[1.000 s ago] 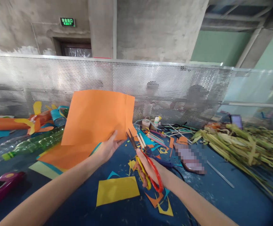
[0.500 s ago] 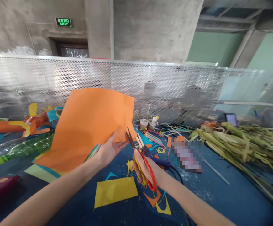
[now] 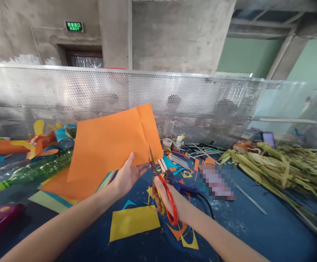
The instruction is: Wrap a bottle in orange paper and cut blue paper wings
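Observation:
An orange paper sheet (image 3: 109, 142), creased near its right side, is raised over the table, its lower edge held by my left hand (image 3: 128, 174). The thumb lies on the sheet's face and the other fingers reach right. My right hand (image 3: 165, 194) grips scissors (image 3: 171, 203) with red and yellow handles. Their blades point up and meet the sheet's lower right edge. Beneath lies a stack of coloured paper, with an orange sheet (image 3: 56, 185) and a pale green one (image 3: 47, 201). A yellow rectangle (image 3: 135, 221) lies in front of my hands.
Paper scraps (image 3: 189, 238) lie near my right forearm. Beyond them is a blue tool (image 3: 187, 188) with a black cable. A green bottle (image 3: 38, 169) and a purple tool (image 3: 4, 220) are at left, corn husks (image 3: 278, 163) at right. A perforated metal screen (image 3: 147, 91) stands behind.
The orange sheet has swung upright and flattened, its top left corner lower and its right part raised, uncovering more of the orange sheet below. The scissors have shifted slightly.

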Motion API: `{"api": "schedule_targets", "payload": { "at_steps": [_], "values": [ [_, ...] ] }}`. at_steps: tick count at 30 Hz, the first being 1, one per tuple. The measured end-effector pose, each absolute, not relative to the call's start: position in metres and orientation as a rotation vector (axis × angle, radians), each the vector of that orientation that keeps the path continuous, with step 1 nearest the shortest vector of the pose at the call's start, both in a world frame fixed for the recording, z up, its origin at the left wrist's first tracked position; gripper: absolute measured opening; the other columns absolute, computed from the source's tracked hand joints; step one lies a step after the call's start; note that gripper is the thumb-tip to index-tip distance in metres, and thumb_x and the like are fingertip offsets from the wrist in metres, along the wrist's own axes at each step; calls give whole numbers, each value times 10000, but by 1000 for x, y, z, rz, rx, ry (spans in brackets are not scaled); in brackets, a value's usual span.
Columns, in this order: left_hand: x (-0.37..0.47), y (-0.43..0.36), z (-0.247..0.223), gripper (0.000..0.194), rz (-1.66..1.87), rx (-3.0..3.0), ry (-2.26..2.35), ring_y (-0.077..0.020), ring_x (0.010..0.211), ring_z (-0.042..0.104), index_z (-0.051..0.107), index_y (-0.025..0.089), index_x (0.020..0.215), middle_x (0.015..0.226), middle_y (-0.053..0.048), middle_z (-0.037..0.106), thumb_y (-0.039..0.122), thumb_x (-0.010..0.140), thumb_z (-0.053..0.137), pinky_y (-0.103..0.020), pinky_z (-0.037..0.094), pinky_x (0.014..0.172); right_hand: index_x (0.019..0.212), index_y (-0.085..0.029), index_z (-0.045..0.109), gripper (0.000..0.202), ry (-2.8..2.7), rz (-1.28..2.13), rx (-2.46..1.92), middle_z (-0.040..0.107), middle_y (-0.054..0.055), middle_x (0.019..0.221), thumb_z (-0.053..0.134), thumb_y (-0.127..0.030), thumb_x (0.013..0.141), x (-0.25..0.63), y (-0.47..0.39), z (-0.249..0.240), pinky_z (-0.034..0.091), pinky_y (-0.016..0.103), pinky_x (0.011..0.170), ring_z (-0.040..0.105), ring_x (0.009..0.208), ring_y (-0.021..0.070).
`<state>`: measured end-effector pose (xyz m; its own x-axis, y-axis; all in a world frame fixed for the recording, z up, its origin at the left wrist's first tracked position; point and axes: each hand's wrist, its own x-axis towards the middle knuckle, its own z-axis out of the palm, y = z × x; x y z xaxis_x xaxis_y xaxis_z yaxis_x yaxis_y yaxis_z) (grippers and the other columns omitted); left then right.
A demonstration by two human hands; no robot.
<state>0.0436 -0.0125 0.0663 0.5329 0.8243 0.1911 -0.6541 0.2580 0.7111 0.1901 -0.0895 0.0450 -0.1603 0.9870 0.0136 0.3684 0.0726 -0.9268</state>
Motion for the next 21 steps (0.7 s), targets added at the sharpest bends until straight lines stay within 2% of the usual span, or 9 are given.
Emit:
{"api": "schedule_targets", "payload": {
  "at_steps": [3,7,14,21],
  "values": [
    [41,-12,69,466,1024,821,254,-241,1226,467,483,155,1283,1294,-104,542,425,918,376,-381,337,1059,759,-217,452,481,-1667,1099,-1366,458,3,670,281,-660,840,191,-93,47,451,282,540,478,560,147],
    [40,-10,71,442,1037,807,297,-228,1212,482,474,161,1288,1297,-94,541,395,930,363,-372,359,1043,782,-216,505,509,-1733,1137,-1371,434,-7,629,242,-646,859,192,-99,57,437,293,575,459,558,151],
    [44,-13,70,425,1055,773,405,-219,1166,528,492,145,1270,1253,-112,576,369,936,354,-350,365,1040,761,-214,497,536,-1736,1084,-1432,391,-26,555,211,-657,858,190,-99,61,433,315,600,433,524,152],
    [48,-18,68,427,981,784,373,-233,1198,498,497,150,1269,1276,-94,558,375,941,341,-383,339,1053,790,-201,545,571,-1709,999,-1371,449,1,599,196,-647,864,191,-97,59,449,328,623,484,595,175]
  ]
}}
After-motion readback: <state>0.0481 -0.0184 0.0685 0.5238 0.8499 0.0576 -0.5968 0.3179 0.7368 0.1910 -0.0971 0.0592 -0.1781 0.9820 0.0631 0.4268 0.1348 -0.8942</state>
